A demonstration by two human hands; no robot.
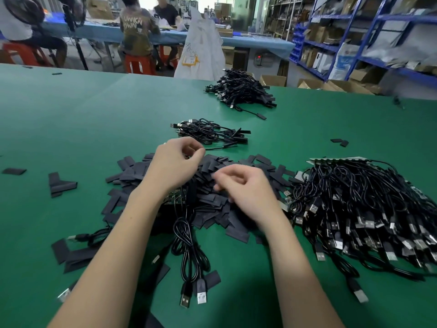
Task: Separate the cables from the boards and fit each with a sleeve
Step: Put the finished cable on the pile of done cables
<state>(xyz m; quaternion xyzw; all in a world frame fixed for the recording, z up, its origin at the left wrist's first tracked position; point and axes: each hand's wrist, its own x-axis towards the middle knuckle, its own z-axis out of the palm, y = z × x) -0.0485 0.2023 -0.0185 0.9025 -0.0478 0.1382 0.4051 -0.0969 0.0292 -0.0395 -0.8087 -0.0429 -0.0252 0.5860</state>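
Note:
My left hand (pixel 176 164) hovers over a heap of flat black sleeves (pixel 212 204), its fingers curled and thumb meeting forefinger; what it holds is hidden. Beside it, my blurred right hand (pixel 243 185) curls its fingertips on a sleeve at the top of the heap. Under my left wrist lies a green board strip (pixel 173 197) with black cables (pixel 189 245) running toward me and ending in USB plugs (pixel 192 298). A big pile of cables on boards (pixel 369 214) lies at the right.
Two piles of sleeved cables lie farther out, a small one (pixel 210 132) and a larger one (pixel 241 91). Stray sleeves (pixel 60 184) dot the green table (pixel 71 119). Several people sit at a blue table (pixel 104 31) behind; shelves (pixel 369 39) stand at the right.

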